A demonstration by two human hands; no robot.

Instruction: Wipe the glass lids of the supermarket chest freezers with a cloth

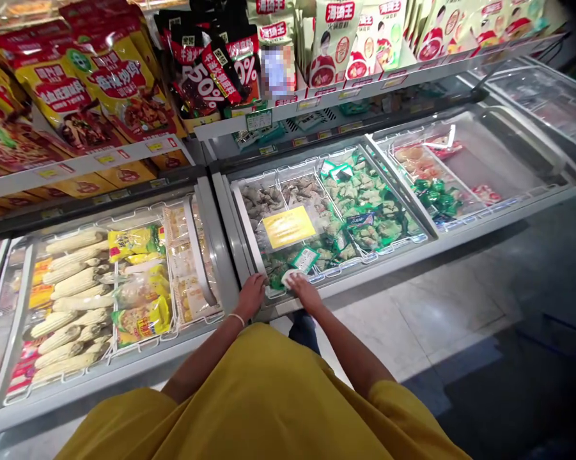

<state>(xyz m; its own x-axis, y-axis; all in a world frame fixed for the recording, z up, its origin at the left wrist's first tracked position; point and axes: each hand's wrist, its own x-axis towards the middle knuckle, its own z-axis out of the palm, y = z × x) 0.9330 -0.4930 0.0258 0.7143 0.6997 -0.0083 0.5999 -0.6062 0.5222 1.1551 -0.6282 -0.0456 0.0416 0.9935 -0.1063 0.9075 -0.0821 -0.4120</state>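
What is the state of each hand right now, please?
Left hand: at the freezer's front rim; grip cannot be told.
Right hand: touching a small white item; grip unclear.

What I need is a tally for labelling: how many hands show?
2: the left hand at the near left corner of the freezer, the right hand at its front edge.

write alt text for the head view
A person's left hand touches the front corner of a chest freezer holding green bags; the right hand is on a white item nearby. Corn cobs lie in the neighbouring freezer; hotpot base packets line the shelf above.
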